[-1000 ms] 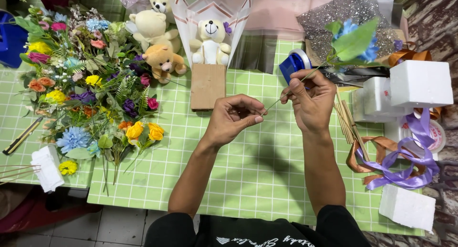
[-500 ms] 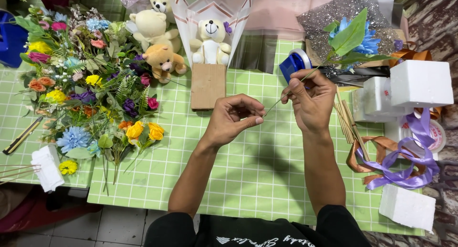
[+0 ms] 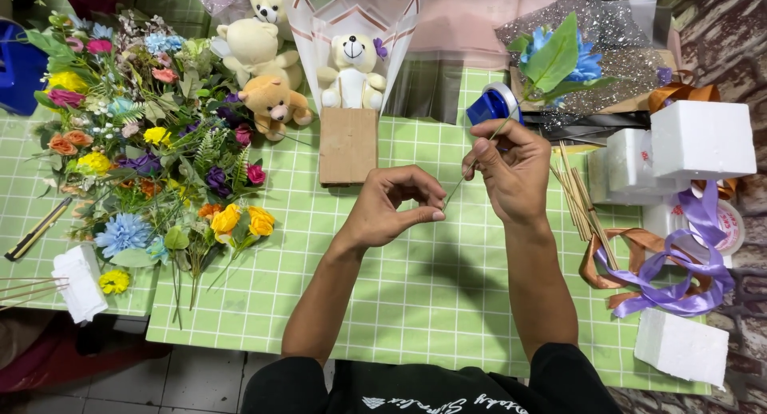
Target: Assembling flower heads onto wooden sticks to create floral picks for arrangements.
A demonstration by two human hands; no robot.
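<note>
Over a green checked table (image 3: 415, 302), my right hand (image 3: 511, 170) grips the thin stem of a blue artificial flower (image 3: 559, 58) with green leaves, the bloom tilted up and to the right. My left hand (image 3: 395, 206) pinches the lower end of that same stem between thumb and forefinger. A blue tape roll (image 3: 491, 104) lies just beyond my right hand.
A heap of mixed artificial flowers (image 3: 152, 150) fills the left. Teddy bears (image 3: 268, 58) and a wrapped white bear (image 3: 351, 70) on a brown box (image 3: 347, 145) sit at the back. White foam blocks (image 3: 699, 138), purple ribbon (image 3: 687, 262) and wooden sticks (image 3: 583, 202) lie right.
Both hands have kept hold of the stem. The flower head has tilted slightly as my fingers work along the stem.
</note>
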